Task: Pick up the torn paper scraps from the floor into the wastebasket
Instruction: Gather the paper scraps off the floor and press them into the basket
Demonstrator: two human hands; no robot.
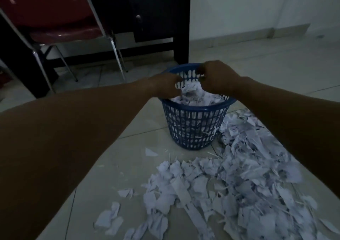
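A blue plastic lattice wastebasket (195, 127) stands on the tiled floor, filled nearly to its rim with white torn paper scraps (195, 99). My left hand (165, 87) and my right hand (219, 79) are both over the basket's mouth, fingers curled toward each other. A crumpled bunch of scraps (190, 89) sits between them, just above the heap inside. A large pile of torn scraps (239, 180) covers the floor in front of and to the right of the basket.
A red chair with chrome legs (114, 55) and a dark wooden desk (180, 37) stand behind the basket to the left. Loose scraps (110, 219) lie near the bottom left of the pile. Bare tiles (276, 70) stretch to the right toward a white wall.
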